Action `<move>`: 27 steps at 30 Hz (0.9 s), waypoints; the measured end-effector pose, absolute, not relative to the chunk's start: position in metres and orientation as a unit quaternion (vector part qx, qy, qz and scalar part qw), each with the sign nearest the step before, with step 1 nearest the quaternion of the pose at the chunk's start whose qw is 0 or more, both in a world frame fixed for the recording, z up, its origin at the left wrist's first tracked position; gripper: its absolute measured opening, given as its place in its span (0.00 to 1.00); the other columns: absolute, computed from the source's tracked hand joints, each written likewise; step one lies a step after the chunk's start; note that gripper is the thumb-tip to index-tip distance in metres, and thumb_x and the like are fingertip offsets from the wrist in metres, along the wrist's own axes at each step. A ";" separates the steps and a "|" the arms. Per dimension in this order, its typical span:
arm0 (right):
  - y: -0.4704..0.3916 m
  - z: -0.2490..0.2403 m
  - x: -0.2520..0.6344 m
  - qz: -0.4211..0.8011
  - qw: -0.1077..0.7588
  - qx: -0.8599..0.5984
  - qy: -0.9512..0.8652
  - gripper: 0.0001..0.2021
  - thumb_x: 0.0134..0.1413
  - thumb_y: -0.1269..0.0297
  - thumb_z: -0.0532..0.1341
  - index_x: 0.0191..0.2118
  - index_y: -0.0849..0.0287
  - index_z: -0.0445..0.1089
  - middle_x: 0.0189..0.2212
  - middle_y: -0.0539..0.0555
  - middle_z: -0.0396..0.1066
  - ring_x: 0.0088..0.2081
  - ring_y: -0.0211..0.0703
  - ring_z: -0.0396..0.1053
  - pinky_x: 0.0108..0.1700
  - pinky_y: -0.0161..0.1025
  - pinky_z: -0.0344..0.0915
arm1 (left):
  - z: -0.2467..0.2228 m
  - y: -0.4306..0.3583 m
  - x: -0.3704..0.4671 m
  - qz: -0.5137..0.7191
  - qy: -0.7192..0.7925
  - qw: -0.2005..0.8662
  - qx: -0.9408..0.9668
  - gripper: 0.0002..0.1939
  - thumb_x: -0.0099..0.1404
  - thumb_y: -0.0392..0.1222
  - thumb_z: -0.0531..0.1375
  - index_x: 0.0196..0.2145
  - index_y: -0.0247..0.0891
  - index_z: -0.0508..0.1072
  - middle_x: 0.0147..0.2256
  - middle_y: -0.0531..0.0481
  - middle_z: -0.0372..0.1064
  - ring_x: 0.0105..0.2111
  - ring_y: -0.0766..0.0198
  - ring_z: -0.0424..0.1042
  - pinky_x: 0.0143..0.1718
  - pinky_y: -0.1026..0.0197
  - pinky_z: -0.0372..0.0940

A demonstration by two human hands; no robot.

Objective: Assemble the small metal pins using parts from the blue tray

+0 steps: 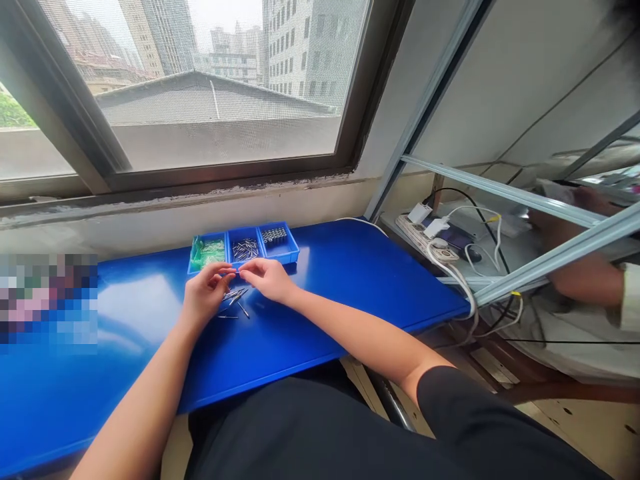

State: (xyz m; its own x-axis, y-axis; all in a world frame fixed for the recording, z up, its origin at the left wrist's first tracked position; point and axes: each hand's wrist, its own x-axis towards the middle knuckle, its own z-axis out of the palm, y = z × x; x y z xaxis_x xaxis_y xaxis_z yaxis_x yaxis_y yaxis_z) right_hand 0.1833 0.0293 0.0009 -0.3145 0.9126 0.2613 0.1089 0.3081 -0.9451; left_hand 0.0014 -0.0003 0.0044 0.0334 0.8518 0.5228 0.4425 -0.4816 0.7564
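Currently: L hand [207, 290] & R hand [267, 277] pinched, fingertips nearly meeting; can't tell me what's gripped | loose metal pins [234, 300] on table [345, 267], by/under L hand | blue 3-compartment bin [285, 255] just beyond hands, near table's window-side edge; green bag [203, 253] in its left compt

Plain glossy blue on the table [350, 267], brighter blue on the tray [287, 258] near centre. Translucent green on the wrapping [204, 248]; silver on the metal pieces [245, 249]. Fine grey mesh across the window screen [220, 100], top; plain black on the sleeve [460, 403], lower right.
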 end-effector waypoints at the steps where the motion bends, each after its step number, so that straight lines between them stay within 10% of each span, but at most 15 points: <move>1: 0.029 0.002 0.183 0.444 0.448 -0.378 -0.678 0.09 0.56 0.62 0.64 0.39 0.60 0.77 0.31 0.53 0.77 0.32 0.39 0.73 0.38 0.38 0.70 | 0.004 0.000 0.001 0.512 0.468 0.206 0.690 0.12 0.63 0.46 0.63 0.43 0.39 0.73 0.35 0.49 0.77 0.21 0.69 0.71 0.26 0.63 0.70; 11: 0.025 0.005 0.183 0.408 0.468 -0.359 -0.696 0.07 0.56 0.64 0.64 0.38 0.61 0.76 0.35 0.55 0.78 0.36 0.41 0.75 0.43 0.40 0.71 | 0.006 -0.002 -0.001 0.467 0.482 0.235 0.703 0.15 0.70 0.50 0.55 0.46 0.39 0.71 0.26 0.53 0.73 0.19 0.69 0.70 0.24 0.65 0.67; 27: 0.024 0.007 0.185 0.424 0.455 -0.380 -0.685 0.08 0.57 0.62 0.62 0.37 0.61 0.76 0.31 0.53 0.77 0.32 0.39 0.73 0.38 0.37 0.69 | 0.006 -0.003 0.003 0.503 0.476 0.237 0.681 0.19 0.62 0.51 0.65 0.48 0.40 0.71 0.38 0.45 0.80 0.22 0.66 0.74 0.28 0.60 0.72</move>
